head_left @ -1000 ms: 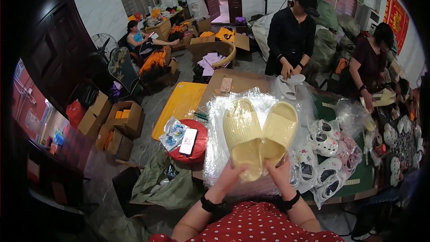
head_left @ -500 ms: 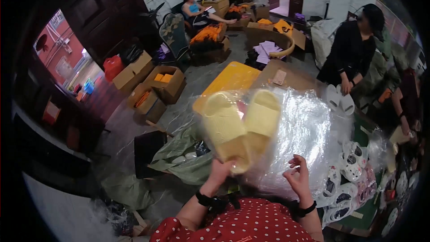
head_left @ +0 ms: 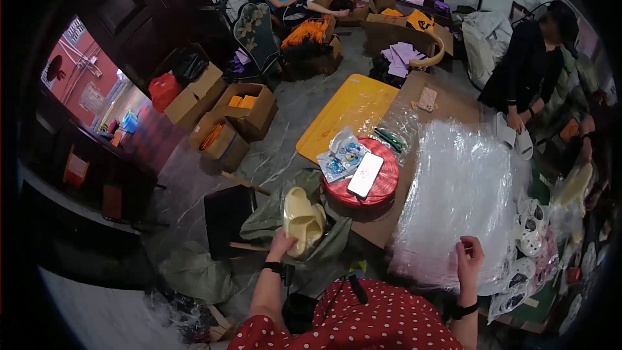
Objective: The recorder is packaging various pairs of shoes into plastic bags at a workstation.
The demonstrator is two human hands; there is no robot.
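My left hand [head_left: 282,246] grips a pair of pale yellow slippers [head_left: 303,223] at one end. The pair is tilted and sits over the mouth of a green woven sack [head_left: 330,236]. A clear film seems to cover the slippers. My right hand [head_left: 469,258] is raised over the near right part of a stack of clear plastic bags [head_left: 457,188]. Its fingers are loosely bent, with nothing visible in them.
A red round bundle [head_left: 379,198] bears a phone [head_left: 366,175] and small packets. Bagged clogs [head_left: 534,223] lie at the right. At the far right a person [head_left: 528,71] handles white slippers [head_left: 515,139]. Cardboard boxes [head_left: 249,120] stand left on the floor; another person [head_left: 288,3] sits behind.
My left hand has carried the yellow slippers left and down from above the table to the green sack. My right hand has shifted slightly right. The red bundle has come into view.
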